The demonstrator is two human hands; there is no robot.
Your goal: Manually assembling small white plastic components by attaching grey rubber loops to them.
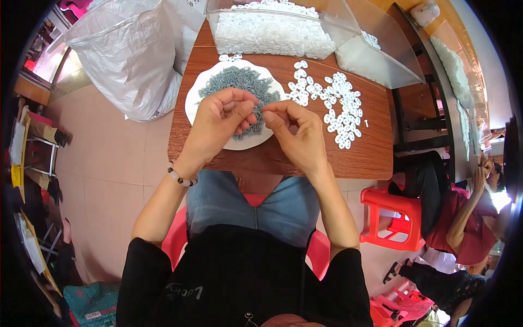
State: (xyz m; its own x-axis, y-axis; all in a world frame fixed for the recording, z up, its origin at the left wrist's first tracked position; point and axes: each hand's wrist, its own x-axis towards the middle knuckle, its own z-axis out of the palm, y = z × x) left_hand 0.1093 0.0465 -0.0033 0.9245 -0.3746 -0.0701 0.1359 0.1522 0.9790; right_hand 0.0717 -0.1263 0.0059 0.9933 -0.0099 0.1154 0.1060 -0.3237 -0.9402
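Note:
My left hand (220, 120) is closed in a pinch over a white plate (192, 107) with a wavy rim. My right hand (298, 131) pinches too, thumb against forefinger, a short gap away at the plate's right side. Whatever sits between the fingertips of either hand is too small to make out. Heaped on the plate are many small grey spring-like pieces (231, 82), partly hidden by my hands. To the right, many small white oval pieces with holes (343, 109) lie scattered on the brown wooden table (376, 158).
A transparent bin (272, 32) full of white pieces stands at the table's far side. Beyond the left edge is a large white sack (125, 60). A red stool (389, 218) stands at the right, near a seated person in dark red (463, 229).

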